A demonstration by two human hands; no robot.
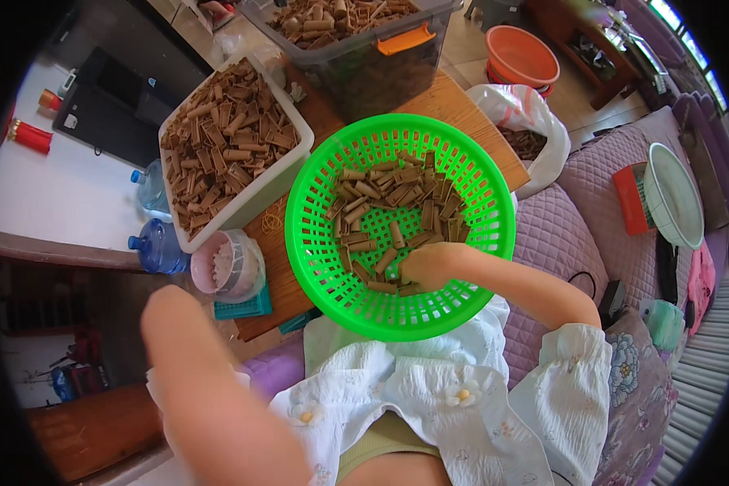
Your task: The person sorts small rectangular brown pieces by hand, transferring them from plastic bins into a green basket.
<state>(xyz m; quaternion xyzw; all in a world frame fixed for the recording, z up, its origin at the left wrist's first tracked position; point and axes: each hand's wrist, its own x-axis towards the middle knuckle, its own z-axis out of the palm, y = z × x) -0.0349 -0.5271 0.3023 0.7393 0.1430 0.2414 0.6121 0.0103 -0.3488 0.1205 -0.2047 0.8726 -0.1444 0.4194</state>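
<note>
At left, my bare left arm (211, 364) is bent and blurred; its hand lies outside the view, so I cannot tell its state. Next, a white rectangular plastic tub (259, 197) holds brown, curled pieces. At centre, short brown, curled, bark-like pieces (398, 195) lie inside a bright green, round, slotted plastic basket (401, 326). There my right hand (431, 266) touches them, fingertips hidden; whether it clamps any I cannot tell.
</note>
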